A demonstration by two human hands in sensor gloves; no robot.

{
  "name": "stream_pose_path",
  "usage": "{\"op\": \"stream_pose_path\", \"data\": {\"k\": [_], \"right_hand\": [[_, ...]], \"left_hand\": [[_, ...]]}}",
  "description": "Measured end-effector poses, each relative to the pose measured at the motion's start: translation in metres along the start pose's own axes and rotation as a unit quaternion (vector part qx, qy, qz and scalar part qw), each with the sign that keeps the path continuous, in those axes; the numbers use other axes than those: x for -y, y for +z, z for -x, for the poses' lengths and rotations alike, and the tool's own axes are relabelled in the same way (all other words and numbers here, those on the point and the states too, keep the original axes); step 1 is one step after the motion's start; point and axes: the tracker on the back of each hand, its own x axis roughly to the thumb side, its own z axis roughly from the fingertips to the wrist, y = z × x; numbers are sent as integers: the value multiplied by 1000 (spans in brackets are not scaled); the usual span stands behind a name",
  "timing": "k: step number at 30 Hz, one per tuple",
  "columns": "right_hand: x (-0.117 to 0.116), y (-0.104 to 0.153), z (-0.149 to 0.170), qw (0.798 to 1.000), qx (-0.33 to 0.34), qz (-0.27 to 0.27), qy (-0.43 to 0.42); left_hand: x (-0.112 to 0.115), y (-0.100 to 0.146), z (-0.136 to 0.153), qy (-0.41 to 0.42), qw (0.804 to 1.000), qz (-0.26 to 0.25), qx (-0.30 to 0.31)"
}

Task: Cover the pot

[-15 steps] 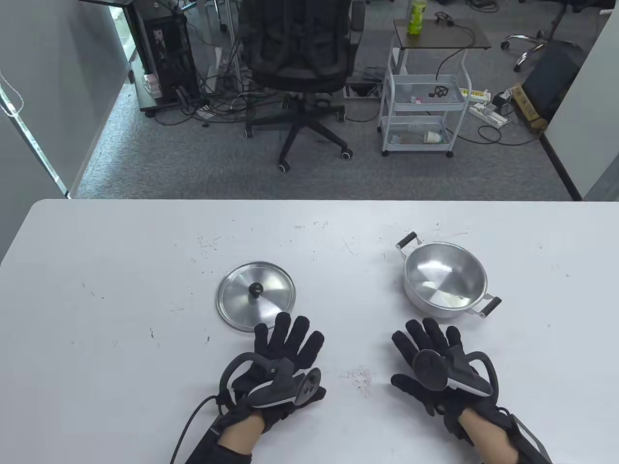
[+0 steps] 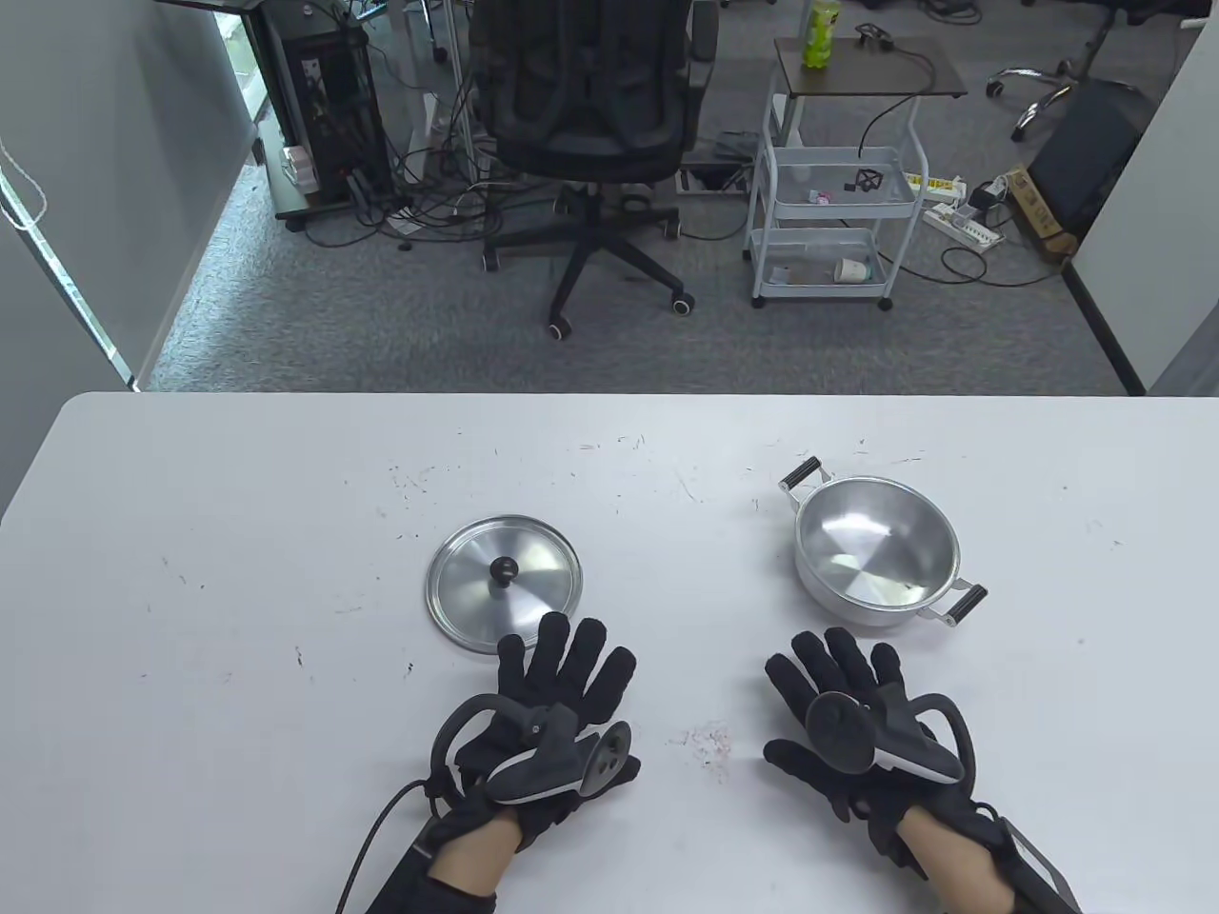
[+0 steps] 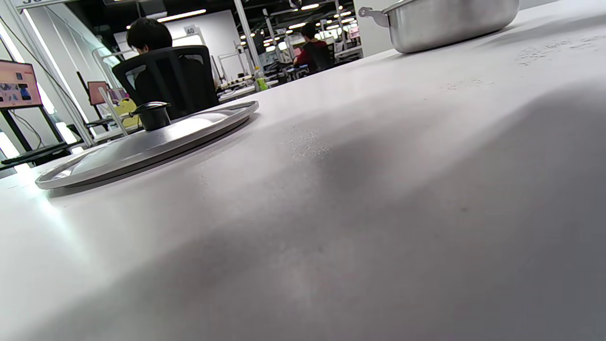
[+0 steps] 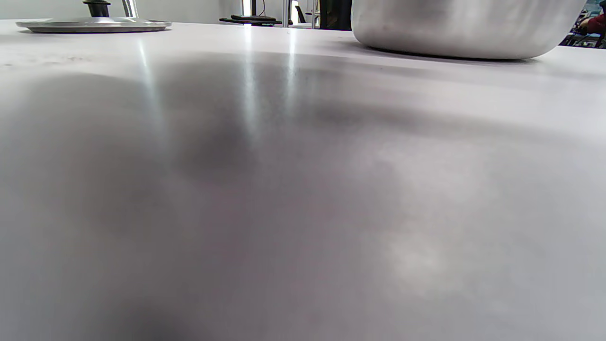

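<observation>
A steel pot with two black handles stands open on the white table, right of centre. Its steel lid with a black knob lies flat on the table to the left. My left hand rests flat with fingers spread, just below the lid's near edge. My right hand rests flat with fingers spread, just below the pot. Both hands are empty. The left wrist view shows the lid and the pot. The right wrist view shows the pot and the lid.
Beyond the table's far edge are a black office chair, a white trolley with a green bottle, and cables on the carpet. A cable runs from my left wrist.
My right hand has shifted slightly to the left and toward me. The left hand, lid and pot have hardly moved.
</observation>
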Motion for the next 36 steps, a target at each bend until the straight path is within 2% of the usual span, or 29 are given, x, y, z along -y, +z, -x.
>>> {"op": "stream_pose_path", "data": {"k": [5, 8, 10, 15, 19, 22, 26, 32, 36], "right_hand": [[4, 0, 3, 1000, -8, 2, -7], [16, 2, 11, 999, -28, 2, -19], [29, 5, 23, 997, -51, 21, -50], [74, 5, 79, 981, -158, 67, -92], [91, -8, 134, 958, -252, 51, -127], [89, -18, 178, 924, -344, 16, -165], [75, -30, 207, 886, -382, -47, -257], [53, -46, 220, 858, -392, -106, -315], [40, -48, 221, 828, -367, -89, -415]], "left_hand": [[-2, 1, 2, -1, 1000, -5, -6], [-5, 1, 4, -1, 1000, -8, -10], [-6, 1, 6, 0, 1000, -10, -13], [-9, 2, 8, 3, 1000, -15, -17], [-10, 2, 9, 5, 1000, -19, -17], [-9, 2, 9, 3, 1000, -18, -17], [-9, 2, 11, 0, 1000, -20, -20], [-9, 2, 13, -1, 1000, -17, -21], [-9, 2, 13, 3, 1000, -17, -21]]}}
